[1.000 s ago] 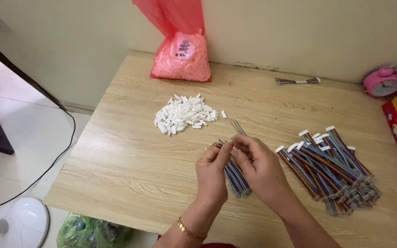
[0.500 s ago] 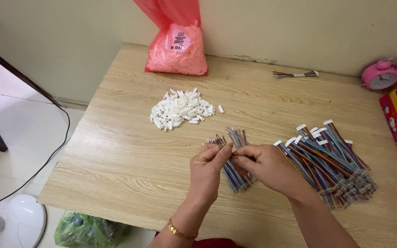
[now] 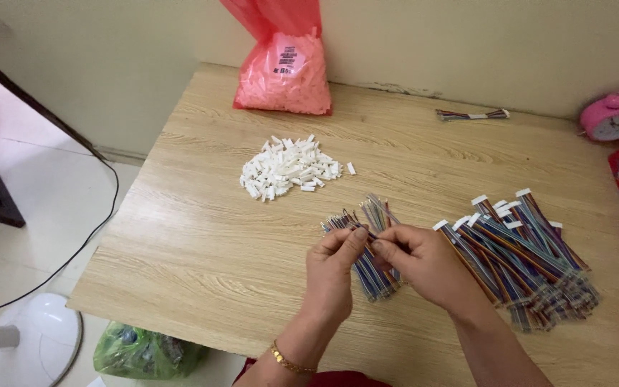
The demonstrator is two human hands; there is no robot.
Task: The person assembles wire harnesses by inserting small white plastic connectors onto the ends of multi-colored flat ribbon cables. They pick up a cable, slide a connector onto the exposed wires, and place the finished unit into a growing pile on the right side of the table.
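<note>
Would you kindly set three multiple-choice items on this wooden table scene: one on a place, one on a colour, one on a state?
1. Where does the white connector pile lie?
A. Left of and beyond the hands
B. Inside the bag
C. On the floor

2. What colour is the clock?
A. Green
B. Pink
C. Black

3. What are the left hand and right hand doing?
A. Resting flat on the table
B. Lifting the bag
C. Pinching wires above a loose wire bundle

Answers:
1 A, the pile sits on bare table in front of the red bag.
2 B, its case is pink.
3 C, the fingertips of both hands meet on thin wires.
</note>
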